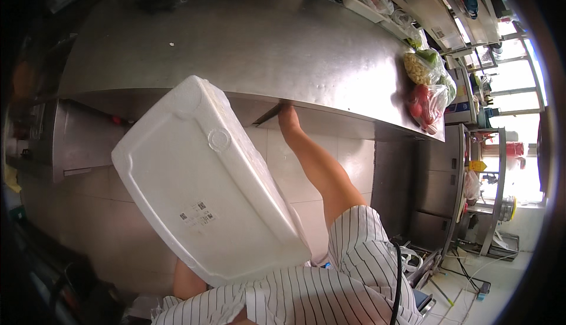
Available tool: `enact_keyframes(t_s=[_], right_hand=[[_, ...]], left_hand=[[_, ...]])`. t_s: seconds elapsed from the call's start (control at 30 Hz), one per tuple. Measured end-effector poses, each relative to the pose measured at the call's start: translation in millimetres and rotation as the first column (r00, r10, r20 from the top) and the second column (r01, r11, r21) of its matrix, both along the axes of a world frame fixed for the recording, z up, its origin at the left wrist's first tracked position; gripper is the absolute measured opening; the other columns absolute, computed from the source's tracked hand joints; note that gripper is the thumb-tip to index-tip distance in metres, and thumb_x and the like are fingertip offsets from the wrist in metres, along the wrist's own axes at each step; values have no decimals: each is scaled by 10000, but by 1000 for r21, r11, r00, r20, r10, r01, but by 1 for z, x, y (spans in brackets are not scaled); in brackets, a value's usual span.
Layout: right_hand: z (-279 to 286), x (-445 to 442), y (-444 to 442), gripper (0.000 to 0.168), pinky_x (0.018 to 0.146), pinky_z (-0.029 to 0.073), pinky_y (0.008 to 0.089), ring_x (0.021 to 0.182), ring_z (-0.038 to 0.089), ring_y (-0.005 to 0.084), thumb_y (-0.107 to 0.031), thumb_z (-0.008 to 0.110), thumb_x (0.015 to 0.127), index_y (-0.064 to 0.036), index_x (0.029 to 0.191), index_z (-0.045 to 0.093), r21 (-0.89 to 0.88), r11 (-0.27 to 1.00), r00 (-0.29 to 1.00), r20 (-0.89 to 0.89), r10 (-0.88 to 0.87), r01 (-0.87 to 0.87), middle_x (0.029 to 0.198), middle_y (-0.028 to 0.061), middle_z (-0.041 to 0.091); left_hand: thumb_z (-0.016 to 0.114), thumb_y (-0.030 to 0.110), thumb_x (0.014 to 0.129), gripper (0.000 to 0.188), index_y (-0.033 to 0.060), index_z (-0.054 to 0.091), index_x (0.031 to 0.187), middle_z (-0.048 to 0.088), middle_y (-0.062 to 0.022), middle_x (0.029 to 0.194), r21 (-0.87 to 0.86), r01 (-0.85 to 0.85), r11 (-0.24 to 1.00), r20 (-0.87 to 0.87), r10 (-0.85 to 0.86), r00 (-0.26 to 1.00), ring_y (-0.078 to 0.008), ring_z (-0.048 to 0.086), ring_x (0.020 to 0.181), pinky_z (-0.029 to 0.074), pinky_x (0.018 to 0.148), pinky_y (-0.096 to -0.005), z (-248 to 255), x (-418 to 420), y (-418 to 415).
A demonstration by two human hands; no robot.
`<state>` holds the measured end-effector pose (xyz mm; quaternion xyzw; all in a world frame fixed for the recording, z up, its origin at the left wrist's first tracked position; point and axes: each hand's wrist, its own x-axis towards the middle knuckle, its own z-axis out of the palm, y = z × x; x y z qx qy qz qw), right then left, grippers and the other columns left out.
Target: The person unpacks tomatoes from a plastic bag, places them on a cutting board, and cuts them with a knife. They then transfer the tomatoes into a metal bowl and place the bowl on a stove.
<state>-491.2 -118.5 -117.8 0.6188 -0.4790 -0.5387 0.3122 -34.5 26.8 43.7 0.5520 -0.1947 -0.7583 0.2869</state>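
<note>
A white polystyrene foam box [177, 179] is tilted in front of my body, one broad face with printed codes turned up at the camera. My left forearm passes beneath its lower edge; my left hand is out of view behind it. My right arm stretches forward past the box to the front of a stainless steel counter [247, 37]. My right hand [288, 109] is at the underside of the counter's front edge, beside a narrow dark gap in the steel front below. Its fingers are hidden by the edge, so its grip does not show.
Plastic bags of red vegetables [424, 104] and of pale pieces with greens [420, 66] lie at the counter's right end. White bins [362, 9] line its back. A steel cabinet [79, 135] stands at left, steel units [435, 183] at right, tiled floor [132, 227] below.
</note>
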Motion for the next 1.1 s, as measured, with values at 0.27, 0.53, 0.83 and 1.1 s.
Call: enact_keyframes(t_s=[0.27,0.53,0.83,1.1], right_hand=[[73,57,5,461,1027,246,448,1231,386,272,-251,443,871,-40,1279,478,7,986,952,260,-163,167,1305,108,473],[151,104,151,382,959,348,398,1097,487,308,-237,503,834,-70,1174,554,485,722,55,811,-582,494,1190,133,526],[218,114,274,731,1032,294,371,1277,328,270,-609,235,908,-91,1422,196,956,284,-889,-70,453,70,1410,159,306],[131,112,330,639,973,372,344,1191,426,231,-488,265,955,-22,1392,234,953,274,-572,-156,805,126,1339,177,381]], left_hand=[[403,471,917,622,20,342,1341,471,-118,1268,26,52,998,28,-53,998,-197,478,1141,427,932,-336,-13,-5,-16],[402,468,919,616,22,345,1340,472,-119,1267,46,253,966,18,-254,967,-201,479,1140,428,931,-339,-34,-40,-52],[400,465,921,609,23,349,1338,472,-121,1267,61,534,843,30,-536,843,-205,480,1139,428,931,-343,-70,-136,-63],[399,461,922,603,25,352,1336,473,-122,1266,106,686,720,70,-694,717,-209,481,1138,429,930,-346,-135,-238,-39]])
